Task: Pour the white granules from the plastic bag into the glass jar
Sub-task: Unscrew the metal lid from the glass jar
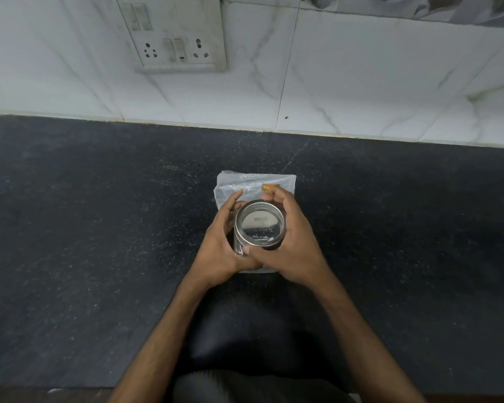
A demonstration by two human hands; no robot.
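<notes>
Both of my hands are wrapped around the glass jar (258,228), which stands upright on the dark speckled counter (99,228) straight in front of me. My left hand (220,251) curls round its left side, fingers bent against the glass and the thumb lying across the near wall. My right hand (291,242) closes on the right side, its fingers hooked over the far rim. Looking down through the open mouth I see the shiny bottom and a few white granules (262,237) lying near the front edge (only a thin scatter, nothing like a full layer). The plastic bag (255,183) lies flat on the counter just behind and partly under the jar, its far end sticking out past my fingertips. A small orange thing (267,188) sits at my right fingertips on the bag; I cannot tell what it is. Beyond the counter rises a white marble-tiled wall (361,82) with a switch and socket plate (175,33)
</notes>
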